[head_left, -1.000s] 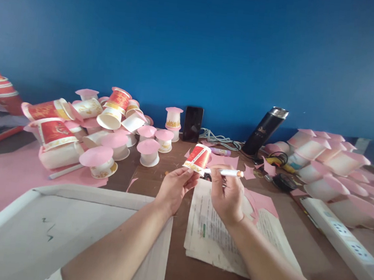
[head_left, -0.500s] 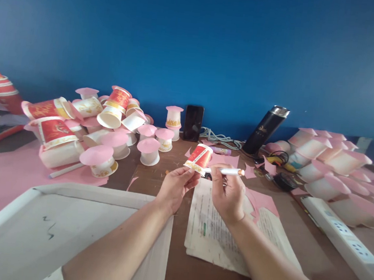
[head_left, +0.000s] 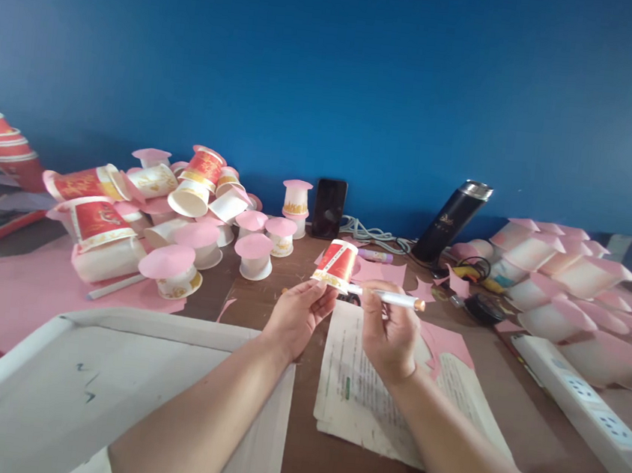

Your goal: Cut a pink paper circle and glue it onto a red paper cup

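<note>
My left hand (head_left: 297,316) pinches a red and white paper cup (head_left: 335,266) by its rim, which points down toward me. The cup leans slightly, its base facing up, with a white printed band and gold pattern on its side. In my right hand (head_left: 392,331) is a slim white pen (head_left: 394,298) with an orange end, lying nearly level, its other end pointing at the cup's lower edge. Whether the pen touches the cup I cannot tell. Under my right hand lie printed sheets (head_left: 353,391) and a piece of pink paper (head_left: 446,342).
Paper cups with pink paper tops (head_left: 172,263) crowd the left; more are stacked right (head_left: 556,314). A phone (head_left: 329,208) and black flask (head_left: 450,224) stand by the blue wall. A white tray or box lid (head_left: 123,404) lies front left, a power strip (head_left: 585,415) right.
My right hand and the pen have shifted slightly right, away from the cup. The cup has turned a little in my left hand, its white band now nearer the middle.
</note>
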Tool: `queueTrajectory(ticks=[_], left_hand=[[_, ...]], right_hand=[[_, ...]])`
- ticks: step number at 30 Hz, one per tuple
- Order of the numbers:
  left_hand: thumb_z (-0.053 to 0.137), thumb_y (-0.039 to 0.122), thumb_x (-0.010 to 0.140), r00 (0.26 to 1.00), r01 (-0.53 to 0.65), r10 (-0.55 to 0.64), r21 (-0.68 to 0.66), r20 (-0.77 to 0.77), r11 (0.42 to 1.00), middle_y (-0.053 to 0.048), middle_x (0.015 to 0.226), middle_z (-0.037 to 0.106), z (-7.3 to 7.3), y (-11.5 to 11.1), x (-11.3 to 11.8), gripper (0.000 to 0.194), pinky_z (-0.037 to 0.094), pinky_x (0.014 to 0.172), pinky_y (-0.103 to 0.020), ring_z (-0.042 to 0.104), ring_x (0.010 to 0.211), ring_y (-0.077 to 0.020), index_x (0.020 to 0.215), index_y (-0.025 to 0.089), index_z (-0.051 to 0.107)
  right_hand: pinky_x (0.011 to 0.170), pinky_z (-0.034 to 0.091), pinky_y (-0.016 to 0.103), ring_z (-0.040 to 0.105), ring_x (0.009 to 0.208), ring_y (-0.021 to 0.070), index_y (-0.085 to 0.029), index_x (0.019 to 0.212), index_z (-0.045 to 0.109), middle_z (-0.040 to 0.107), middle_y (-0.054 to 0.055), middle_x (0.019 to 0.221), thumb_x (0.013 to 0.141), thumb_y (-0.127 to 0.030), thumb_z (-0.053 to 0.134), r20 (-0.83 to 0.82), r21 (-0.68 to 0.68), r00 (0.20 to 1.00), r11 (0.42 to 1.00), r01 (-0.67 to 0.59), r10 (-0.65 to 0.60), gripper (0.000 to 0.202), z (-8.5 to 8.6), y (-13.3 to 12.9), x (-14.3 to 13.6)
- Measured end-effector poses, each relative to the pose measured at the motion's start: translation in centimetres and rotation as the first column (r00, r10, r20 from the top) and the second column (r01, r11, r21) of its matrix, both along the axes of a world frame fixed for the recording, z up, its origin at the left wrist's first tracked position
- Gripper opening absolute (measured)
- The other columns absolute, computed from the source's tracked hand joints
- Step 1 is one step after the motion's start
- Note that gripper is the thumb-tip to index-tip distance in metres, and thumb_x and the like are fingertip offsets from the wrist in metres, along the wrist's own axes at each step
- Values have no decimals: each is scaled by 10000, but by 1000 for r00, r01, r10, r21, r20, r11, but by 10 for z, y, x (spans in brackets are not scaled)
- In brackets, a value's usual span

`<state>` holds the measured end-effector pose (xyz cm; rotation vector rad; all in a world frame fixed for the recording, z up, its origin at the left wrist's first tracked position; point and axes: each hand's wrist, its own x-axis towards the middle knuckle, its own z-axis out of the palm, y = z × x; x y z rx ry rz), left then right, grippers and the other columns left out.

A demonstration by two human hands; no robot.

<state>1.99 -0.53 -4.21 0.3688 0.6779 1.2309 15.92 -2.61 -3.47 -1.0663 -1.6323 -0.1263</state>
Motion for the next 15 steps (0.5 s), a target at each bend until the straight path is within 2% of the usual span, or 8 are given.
queueTrajectory(ticks=[7,15], left_hand=[[622,106,808,1000,13,-13,8,14,1000,-59,782,655,-1,1,0,35,532,716,-195,637,726,-88,814,91,653],[656,110,777,999,14,-14,8,35,1000,-49,766,652,-3,0,-1,20,532,710,-197,637,727,-91,792,106,644]], right_hand=[[798,441,348,610,767,165,-195,872,603,669,37,828,909,-211,497,47,-15,998,999,49,-48,113,0,4,-2],[744,449,332,598,736,164,-192,856,607,665,38,817,905,-237,507,26,-25,995,995,92,-91,120,-1,4,-1]])
